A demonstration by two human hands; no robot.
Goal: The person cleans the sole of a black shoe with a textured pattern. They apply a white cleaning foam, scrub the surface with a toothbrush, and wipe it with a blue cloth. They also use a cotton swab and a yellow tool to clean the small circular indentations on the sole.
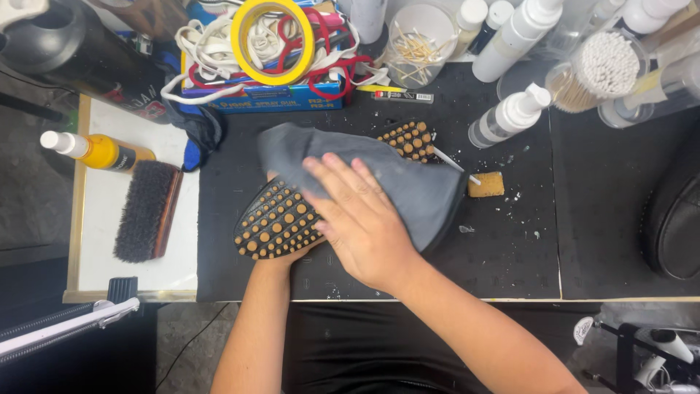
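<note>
From the head camera, the right hand [362, 222] presses flat, fingers spread, on a grey cloth [408, 182] draped over a shoe [281, 219] with a studded sole on the black mat [496, 248]. The left hand [288, 255] grasps the shoe from below, mostly hidden.

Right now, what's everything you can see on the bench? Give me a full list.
shoe: 1, black sole with tan studs, mat centre, sole up
cloth: 1, grey, over the shoe
mat: 1, black, under the work
brush: 1, dark bristles, left board
orange bottle: 1, white cap, left
tape roll: 1, yellow, top, on laces
spray bottle: 1, white, upper right
swab jar: 1, clear, top right
sponge block: 1, tan, right of cloth
black shoe: 1, right edge
left hand: under the shoe
right hand: flat on the cloth
</note>
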